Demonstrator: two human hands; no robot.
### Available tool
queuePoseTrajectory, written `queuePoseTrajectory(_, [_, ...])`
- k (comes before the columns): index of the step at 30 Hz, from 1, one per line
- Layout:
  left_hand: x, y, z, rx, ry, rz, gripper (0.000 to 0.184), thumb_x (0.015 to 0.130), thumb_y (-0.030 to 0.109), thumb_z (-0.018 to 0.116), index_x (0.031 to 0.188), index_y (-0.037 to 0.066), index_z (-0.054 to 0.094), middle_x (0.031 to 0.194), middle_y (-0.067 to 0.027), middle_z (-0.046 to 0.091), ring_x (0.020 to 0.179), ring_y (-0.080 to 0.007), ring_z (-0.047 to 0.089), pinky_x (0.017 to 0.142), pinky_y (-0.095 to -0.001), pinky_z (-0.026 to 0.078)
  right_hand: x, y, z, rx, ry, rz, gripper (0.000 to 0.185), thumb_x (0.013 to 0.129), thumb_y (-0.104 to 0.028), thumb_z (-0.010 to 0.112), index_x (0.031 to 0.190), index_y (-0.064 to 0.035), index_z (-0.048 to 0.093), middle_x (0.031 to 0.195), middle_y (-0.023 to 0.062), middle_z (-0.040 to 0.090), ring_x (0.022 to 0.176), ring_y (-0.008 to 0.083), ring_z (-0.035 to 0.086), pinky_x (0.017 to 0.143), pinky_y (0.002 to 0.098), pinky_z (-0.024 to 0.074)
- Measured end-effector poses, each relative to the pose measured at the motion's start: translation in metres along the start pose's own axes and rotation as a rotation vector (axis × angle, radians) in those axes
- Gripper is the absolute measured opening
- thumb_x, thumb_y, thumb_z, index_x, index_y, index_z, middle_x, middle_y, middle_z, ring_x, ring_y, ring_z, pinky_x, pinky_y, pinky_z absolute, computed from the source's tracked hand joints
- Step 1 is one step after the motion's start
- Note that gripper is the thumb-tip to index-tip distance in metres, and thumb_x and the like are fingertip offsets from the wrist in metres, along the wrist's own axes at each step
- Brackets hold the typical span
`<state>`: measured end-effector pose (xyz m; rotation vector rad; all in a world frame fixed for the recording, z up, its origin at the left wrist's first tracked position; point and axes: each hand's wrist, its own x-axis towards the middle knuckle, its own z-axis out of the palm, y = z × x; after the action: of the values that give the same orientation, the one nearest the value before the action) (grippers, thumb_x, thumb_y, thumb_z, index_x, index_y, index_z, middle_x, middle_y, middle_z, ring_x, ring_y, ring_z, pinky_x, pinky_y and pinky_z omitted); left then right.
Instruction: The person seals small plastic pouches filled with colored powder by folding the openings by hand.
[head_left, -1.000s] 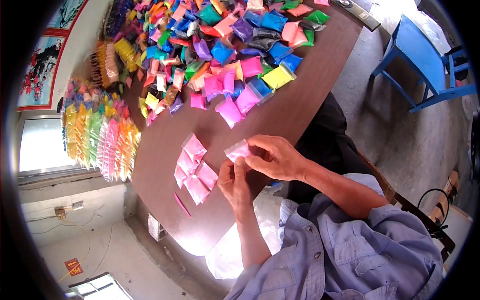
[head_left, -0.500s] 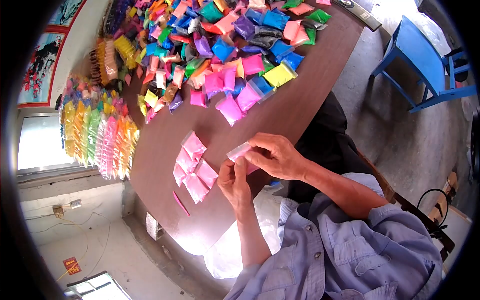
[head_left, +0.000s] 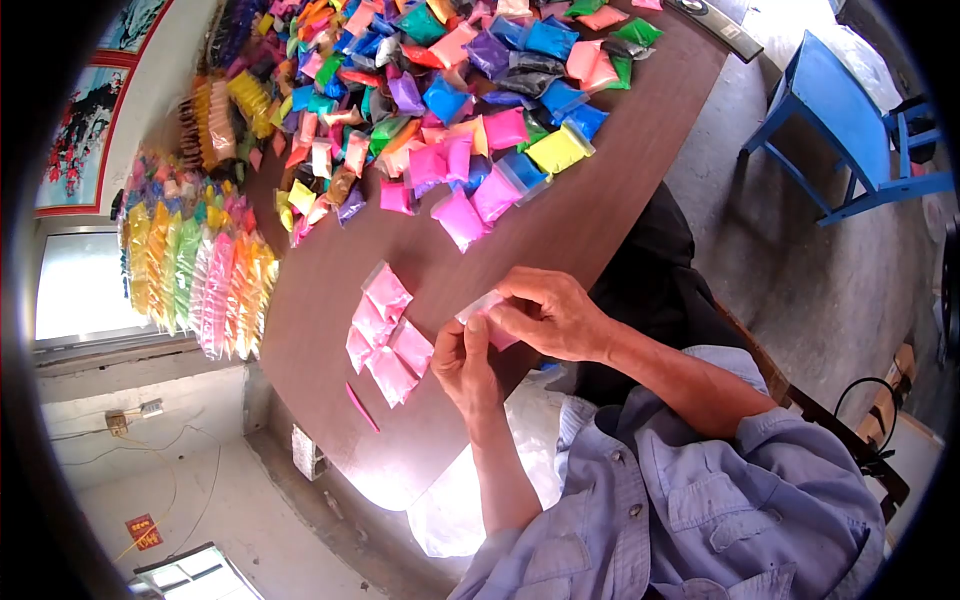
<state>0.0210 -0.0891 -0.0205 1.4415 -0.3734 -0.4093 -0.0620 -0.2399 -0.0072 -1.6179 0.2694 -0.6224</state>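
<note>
Between the hands, the small pink packet [head_left: 480, 306] has tipped since a second ago: its pale, clear strip now shows uppermost, and its pink part sits on the side toward the body, partly hidden by the fingers. Both hands keep nearly the same place over the near edge of the worktop [head_left: 320, 270]. The right hand [head_left: 555, 315] pinches the packet between thumb and forefinger near one end of the strip; the left hand [head_left: 467, 370] has thumb and bent fingers closed on the other end, so the two sets of fingertips sit close together.

Just beyond the left hand, a cluster of pink packets [head_left: 378, 328] lies flat, the packets touching one another. Past that cluster, a slim pink stick [head_left: 362, 408] lies on its own. Farther out, ahead of the right hand, spreads a heap of coloured packets [head_left: 450, 100], its nearest ones bright pink. Long bundles of filled bags [head_left: 215, 285] stand well beyond both hands. Off to the right hand's side, well apart, is a blue stool [head_left: 835, 110] on the floor.
</note>
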Motion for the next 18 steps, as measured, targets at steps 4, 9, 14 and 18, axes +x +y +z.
queuePoseTrajectory(4, [0.0, -0.007, -0.004, 0.053, 0.005, 0.031, 0.012, 0.105, 0.011, 0.064, 0.1, 0.001, 0.07, 0.101, -0.0042, 0.073, 0.095, -0.0106, 0.063, 0.089, -0.0275, 0.049, 0.001, -0.007, -0.002, 0.013, -0.046, 0.055, 0.016, 0.091, -0.015, 0.07, 0.102, -0.0029, 0.07, 0.09, 0.0131, 0.067, 0.078, 0.0305, 0.067, 0.067, 0.0393, 0.0525])
queuePoseTrajectory(9, [0.0, 0.0, 0.001, 0.067, 0.007, 0.034, 0.013, 0.105, 0.014, 0.067, 0.101, 0.001, 0.07, 0.098, -0.0034, 0.072, 0.092, -0.0098, 0.062, 0.087, -0.0262, 0.048, -0.001, 0.004, 0.002, -0.013, 0.012, -0.059, 0.014, 0.091, -0.01, 0.07, 0.103, -0.0043, 0.071, 0.089, 0.0123, 0.068, 0.077, 0.031, 0.067, 0.067, 0.0393, 0.0525])
queuePoseTrajectory(14, [-0.002, 0.003, 0.004, 0.017, 0.048, 0.005, 0.014, 0.105, 0.015, 0.067, 0.103, 0.001, 0.069, 0.097, -0.0037, 0.072, 0.092, -0.0099, 0.062, 0.086, -0.026, 0.048, -0.002, 0.002, 0.001, -0.021, -0.006, -0.033, 0.014, 0.091, -0.008, 0.069, 0.105, -0.0051, 0.071, 0.091, 0.0124, 0.069, 0.08, 0.0309, 0.068, 0.068, 0.0399, 0.0529])
queuePoseTrajectory(18, [-0.001, -0.002, 0.0, 0.039, 0.037, 0.042, 0.016, 0.105, 0.017, 0.067, 0.102, 0.001, 0.069, 0.097, -0.0046, 0.072, 0.092, -0.0109, 0.063, 0.087, -0.0266, 0.049, -0.001, 0.002, 0.003, -0.04, 0.004, -0.063, 0.015, 0.092, -0.01, 0.069, 0.106, -0.0052, 0.072, 0.091, 0.0128, 0.069, 0.081, 0.0304, 0.069, 0.068, 0.0402, 0.0531])
